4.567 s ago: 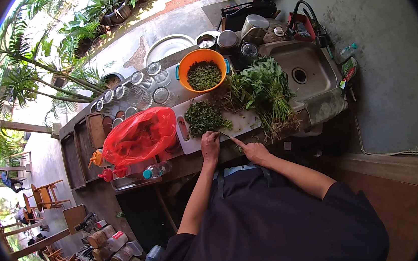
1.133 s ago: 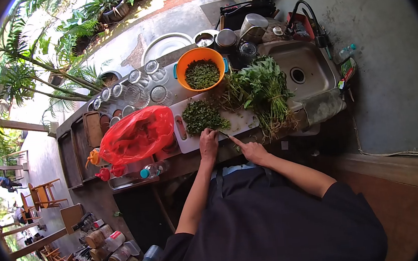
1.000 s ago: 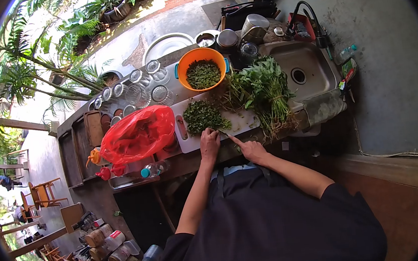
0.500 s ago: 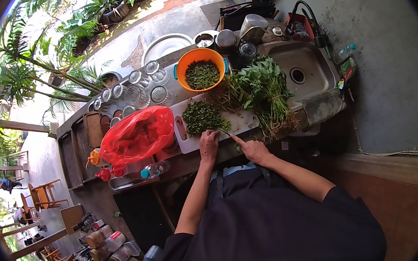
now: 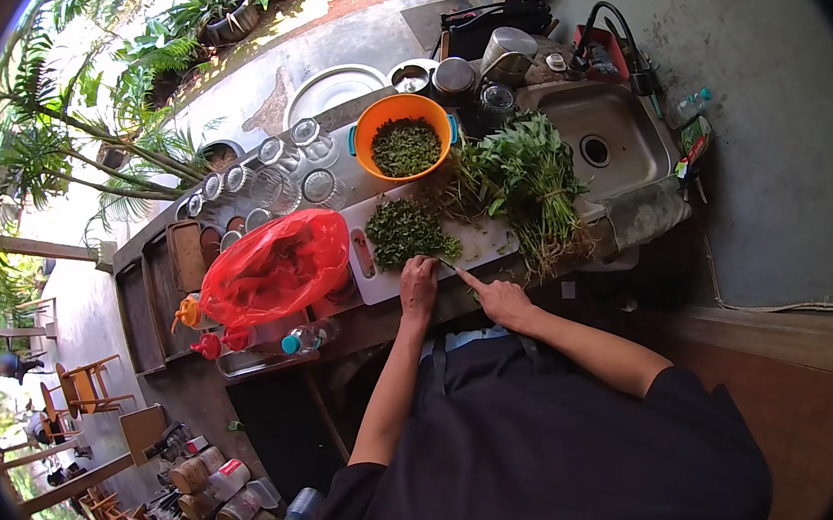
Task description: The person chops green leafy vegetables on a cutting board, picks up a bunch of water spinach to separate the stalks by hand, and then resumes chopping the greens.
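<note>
A white cutting board (image 5: 481,242) lies on the counter in front of me, with a heap of chopped green leaves (image 5: 404,233) on its left half. At the heap's near edge, my left hand (image 5: 418,278) is closed with fingertips pinching some of the greens. My right hand (image 5: 503,302) grips a small knife (image 5: 449,265), index finger stretched along it, its blade pointing toward the left hand's fingertips. The handle is hidden in the palm. Right of the heap lies a large bundle of leafy greens (image 5: 534,173) with roots toward me. Behind the board, an orange colander (image 5: 370,122) holds more chopped leaves.
A red plastic bag (image 5: 277,268) bulges left of the board, near a bottle with a teal cap (image 5: 306,338). Upturned glass jars (image 5: 321,189) stand behind it. On the right is a metal sink (image 5: 614,121) with a black faucet (image 5: 603,11). Metal pots (image 5: 454,78) stand at the back.
Both hands stay at nearly the same spot by the heap, the knife still in the right one. The whole view has shifted very slightly.
</note>
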`<state>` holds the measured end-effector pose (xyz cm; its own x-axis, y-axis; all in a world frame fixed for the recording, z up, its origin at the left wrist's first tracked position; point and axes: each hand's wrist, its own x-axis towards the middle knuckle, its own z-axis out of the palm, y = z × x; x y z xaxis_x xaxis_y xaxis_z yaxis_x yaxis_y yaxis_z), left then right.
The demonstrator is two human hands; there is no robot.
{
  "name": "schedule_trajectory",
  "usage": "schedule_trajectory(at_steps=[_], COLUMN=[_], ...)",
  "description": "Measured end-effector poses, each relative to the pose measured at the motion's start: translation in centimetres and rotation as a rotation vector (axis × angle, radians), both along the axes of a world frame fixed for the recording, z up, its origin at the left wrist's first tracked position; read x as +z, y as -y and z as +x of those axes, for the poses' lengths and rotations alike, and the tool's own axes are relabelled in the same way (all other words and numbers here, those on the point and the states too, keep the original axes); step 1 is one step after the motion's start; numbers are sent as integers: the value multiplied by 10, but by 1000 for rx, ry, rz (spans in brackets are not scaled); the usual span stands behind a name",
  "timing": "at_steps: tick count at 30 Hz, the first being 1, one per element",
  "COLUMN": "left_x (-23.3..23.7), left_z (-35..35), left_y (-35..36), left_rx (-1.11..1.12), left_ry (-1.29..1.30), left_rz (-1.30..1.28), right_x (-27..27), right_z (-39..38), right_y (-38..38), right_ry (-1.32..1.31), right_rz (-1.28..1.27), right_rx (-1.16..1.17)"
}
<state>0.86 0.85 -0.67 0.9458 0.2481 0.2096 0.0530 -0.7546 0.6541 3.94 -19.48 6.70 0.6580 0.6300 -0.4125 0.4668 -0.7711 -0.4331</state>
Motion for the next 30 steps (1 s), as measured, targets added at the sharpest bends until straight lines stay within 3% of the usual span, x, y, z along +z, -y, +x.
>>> schedule_trajectory(at_steps=[10, 23, 30], left_x=[2, 22, 3], left_z=[0, -2, -4], left_y=[4, 3, 2], left_rx=[23, -48, -34], left_ry=[-21, -71, -48], left_rz=[3, 12, 12], right_x=[-33, -23, -15], right_z=[0, 0, 3], right_y=[9, 10, 16], right_ry=[71, 61, 86], right_rz=[137, 48, -28], right_rx=[22, 33, 64])
